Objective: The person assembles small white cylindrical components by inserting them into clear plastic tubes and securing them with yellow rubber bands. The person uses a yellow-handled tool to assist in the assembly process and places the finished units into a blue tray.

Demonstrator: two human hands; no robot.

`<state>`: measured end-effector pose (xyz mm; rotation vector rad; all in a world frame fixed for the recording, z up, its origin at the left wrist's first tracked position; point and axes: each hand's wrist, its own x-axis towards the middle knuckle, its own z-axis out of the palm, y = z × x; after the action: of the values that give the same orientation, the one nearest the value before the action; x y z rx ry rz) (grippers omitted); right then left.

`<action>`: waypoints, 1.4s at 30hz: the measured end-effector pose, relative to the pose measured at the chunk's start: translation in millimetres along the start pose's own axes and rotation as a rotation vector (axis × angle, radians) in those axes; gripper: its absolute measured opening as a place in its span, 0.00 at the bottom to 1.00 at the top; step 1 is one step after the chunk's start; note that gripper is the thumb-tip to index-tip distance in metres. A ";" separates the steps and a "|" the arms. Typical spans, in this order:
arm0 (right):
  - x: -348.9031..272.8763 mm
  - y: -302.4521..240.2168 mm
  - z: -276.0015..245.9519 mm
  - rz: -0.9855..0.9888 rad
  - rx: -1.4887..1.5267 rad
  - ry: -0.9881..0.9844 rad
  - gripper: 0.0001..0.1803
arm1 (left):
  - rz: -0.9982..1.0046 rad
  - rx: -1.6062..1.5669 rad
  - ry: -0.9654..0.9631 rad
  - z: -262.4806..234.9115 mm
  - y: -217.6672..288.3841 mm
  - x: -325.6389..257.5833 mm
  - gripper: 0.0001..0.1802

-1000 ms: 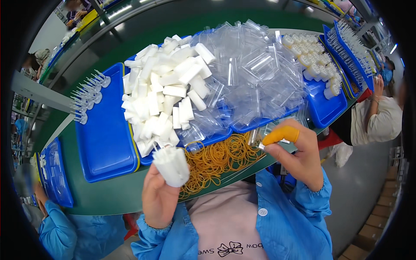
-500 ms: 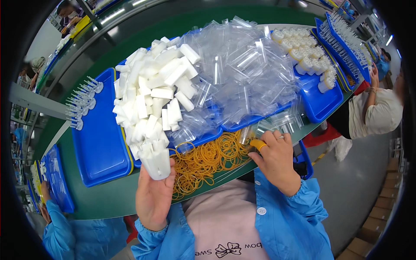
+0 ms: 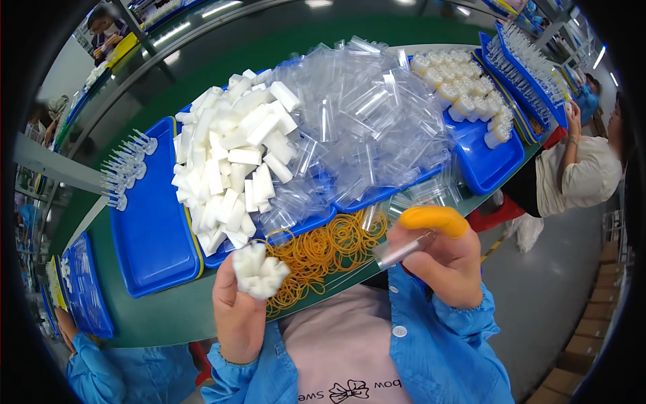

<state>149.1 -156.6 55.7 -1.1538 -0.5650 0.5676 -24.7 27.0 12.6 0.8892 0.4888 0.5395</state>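
My left hand is closed round a white, lobed foam piece, held upright in front of the rubber-band pile. My right hand pinches a short clear plastic tube between thumb and index finger; an orange finger cot covers that index finger. Between and behind my hands lie many amber rubber bands. White foam blocks are heaped beyond my left hand. A larger heap of clear plastic tubes lies beside them, with some loose tubes behind my right hand.
A blue tray at left carries upright white-stemmed parts along its outer edge. At right another blue tray holds rows of white bundles. Racks of clear parts stand farther right. Co-workers sit on both sides.
My right hand has lifted from the loose tubes and now holds one clear tube nearer me. My left hand has turned the white foam piece so its lobed end shows.
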 end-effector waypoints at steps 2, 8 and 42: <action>1.2 -1.3 1.5 -0.054 -0.014 -0.007 0.15 | 0.082 0.151 -0.041 6.2 -2.3 2.1 0.32; 14.7 6.5 13.2 -0.377 -0.445 -0.011 0.14 | 0.336 0.442 -0.262 10.8 -11.3 10.1 0.27; 3.6 42.6 33.8 -0.118 -0.171 0.169 0.15 | 0.642 0.812 -0.163 11.7 -3.3 7.0 0.24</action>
<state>123.7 -118.6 26.0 -1.3068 -0.5394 0.3210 -11.5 22.8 15.0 1.8838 0.2532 0.8593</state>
